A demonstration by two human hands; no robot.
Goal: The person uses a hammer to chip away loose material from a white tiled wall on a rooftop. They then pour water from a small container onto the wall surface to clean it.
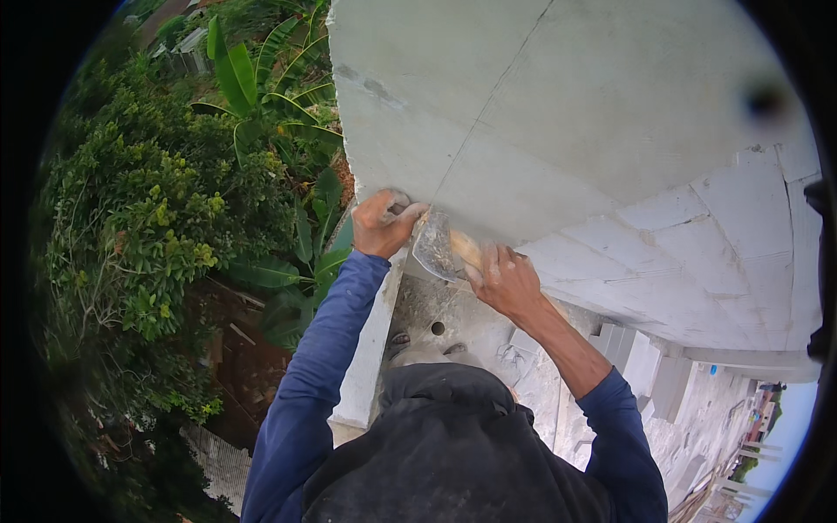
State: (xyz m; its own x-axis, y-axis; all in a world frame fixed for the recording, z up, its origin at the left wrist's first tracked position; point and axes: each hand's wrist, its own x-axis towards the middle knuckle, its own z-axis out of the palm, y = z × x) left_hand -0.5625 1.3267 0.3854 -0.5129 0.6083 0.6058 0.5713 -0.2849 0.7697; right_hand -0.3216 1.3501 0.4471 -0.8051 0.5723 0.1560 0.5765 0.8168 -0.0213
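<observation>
My left hand (pixel 388 224) is closed in a pinch against the lower part of a pale grey plastered wall (pixel 540 113). Whatever sits between its fingertips is too small to make out. A thin dark line (pixel 488 103) slants down the wall and ends at those fingertips. Just to the right, my right hand (pixel 506 281) grips the wooden handle of a trowel (pixel 433 247). Its metal blade is smeared with grey mortar and lies close beside the left fingertips. Whether the blade touches the wall cannot be told.
A narrow ledge (pixel 370 366) runs along the left, with banana plants (pixel 301 113) and dense bushes (pixel 148 227) below and beyond it. Pale block walling (pixel 671 253) continues right. Grey blocks (pixel 628 353) stand on the dusty floor, which has a round dark hole (pixel 438 329).
</observation>
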